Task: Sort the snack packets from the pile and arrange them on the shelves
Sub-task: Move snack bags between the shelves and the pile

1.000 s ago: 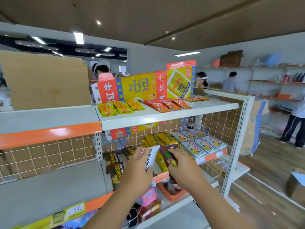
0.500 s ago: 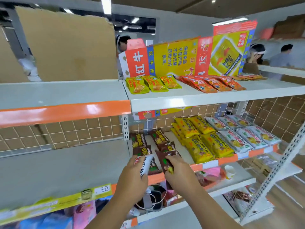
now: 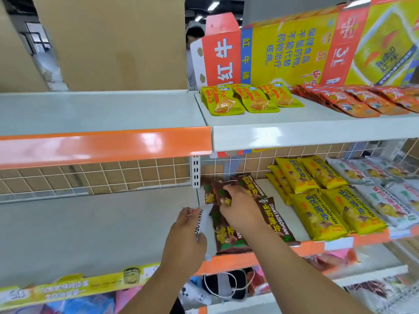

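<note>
left hand curled round white packet, print partly readable, "ANYAO" | right hand pinches brown packet at rear left of middle shelf | brown row reads "SHANYAOBOPIAN" | yellow packets just beside, same wording | carton on the shelf above marked "3L"

Left hand, right hand bare; forearms bare too.

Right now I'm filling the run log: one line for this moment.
left hand: holds white packet | right hand: pinches brown packet at middle shelf
</note>
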A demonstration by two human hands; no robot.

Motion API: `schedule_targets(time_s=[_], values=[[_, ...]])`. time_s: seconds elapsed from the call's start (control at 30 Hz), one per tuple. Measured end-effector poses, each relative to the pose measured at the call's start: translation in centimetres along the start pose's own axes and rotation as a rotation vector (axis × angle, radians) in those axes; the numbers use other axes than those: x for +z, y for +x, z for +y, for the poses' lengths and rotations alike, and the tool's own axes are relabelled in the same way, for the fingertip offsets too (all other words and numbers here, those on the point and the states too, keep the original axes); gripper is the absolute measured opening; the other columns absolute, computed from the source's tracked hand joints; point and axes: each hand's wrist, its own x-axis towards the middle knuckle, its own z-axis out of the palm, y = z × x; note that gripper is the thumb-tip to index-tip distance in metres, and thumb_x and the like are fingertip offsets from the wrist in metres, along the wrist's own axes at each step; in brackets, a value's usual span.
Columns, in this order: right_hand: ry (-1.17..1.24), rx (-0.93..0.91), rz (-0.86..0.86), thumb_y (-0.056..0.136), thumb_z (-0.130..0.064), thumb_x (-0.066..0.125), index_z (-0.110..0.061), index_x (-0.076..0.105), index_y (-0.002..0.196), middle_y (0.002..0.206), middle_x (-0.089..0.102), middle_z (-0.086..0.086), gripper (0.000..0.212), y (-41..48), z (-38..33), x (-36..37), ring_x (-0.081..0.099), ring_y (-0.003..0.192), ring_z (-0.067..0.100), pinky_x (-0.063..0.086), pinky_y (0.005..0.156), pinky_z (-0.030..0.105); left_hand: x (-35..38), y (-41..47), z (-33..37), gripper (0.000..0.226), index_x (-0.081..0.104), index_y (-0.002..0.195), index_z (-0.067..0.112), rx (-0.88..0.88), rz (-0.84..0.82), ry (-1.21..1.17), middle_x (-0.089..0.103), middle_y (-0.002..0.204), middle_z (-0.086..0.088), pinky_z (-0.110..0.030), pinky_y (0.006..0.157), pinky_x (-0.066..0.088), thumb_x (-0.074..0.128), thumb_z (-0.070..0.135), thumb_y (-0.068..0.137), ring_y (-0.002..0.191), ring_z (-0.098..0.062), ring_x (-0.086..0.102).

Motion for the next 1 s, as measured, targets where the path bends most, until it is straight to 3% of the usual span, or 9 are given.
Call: schedule_targets(time_s=[0.23,0.43,0.53,0.77,1.0], values=[[-0.064,-0.059,-0.062,0.091,-0.034,0.056,-0.025,0.041,0.15,0.147,0.045,0.006,0.061,8.1,-0.2,2.5,0.051,0.127,0.031,0.048,0.104,0.042,1.4,1.7,-0.5,0.065,0.043,0.148,0.031,-0.005,0.085,0.027,0.035,0.145,0.01,-0.03,0.092,0.053,0.056,0.016,0.087,0.105,-0.022,0.06],[-0.216,-0.039,-0.126,0.1,-0.038,0.045,-0.019,0.043,0.146,0.147,0.041,0.011,0.05,11.3,0.5,5.6,0.048,0.125,0.035,0.045,0.101,0.045,2.3,4.1,-0.2,0.066,0.04,0.152,0.033,-0.079,0.145,0.063,0.028,0.158,0.008,-0.031,0.103,0.046,0.057,0.019,0.091,0.125,-0.023,0.054],[-0.274,-0.021,-0.172,0.103,-0.042,0.035,-0.022,0.029,0.153,0.158,0.026,0.008,0.054,11.4,1.3,6.8,0.042,0.129,0.039,0.044,0.101,0.048,2.7,4.3,-0.6,0.064,0.042,0.151,0.03,-0.077,0.17,0.082,0.031,0.159,0.005,-0.034,0.106,0.046,0.056,0.018,0.09,0.128,-0.025,0.052],[-0.201,-0.023,-0.226,0.101,-0.053,0.033,-0.03,0.013,0.159,0.168,0.004,-0.001,0.066,11.9,2.0,7.1,0.027,0.143,0.042,0.038,0.11,0.053,2.8,3.9,-0.9,0.063,0.044,0.151,0.03,-0.094,0.203,0.094,0.033,0.158,0.002,-0.037,0.103,0.049,0.055,0.017,0.09,0.127,-0.027,0.053],[-0.148,-0.086,-0.147,0.098,-0.057,0.045,-0.027,0.027,0.157,0.163,0.023,0.002,0.068,9.3,3.8,4.3,0.031,0.142,0.036,0.039,0.111,0.05,1.5,3.7,1.0,0.064,0.042,0.153,0.027,-0.055,0.18,0.091,0.032,0.16,0.001,-0.034,0.107,0.043,0.057,0.016,0.092,0.131,-0.027,0.05]])
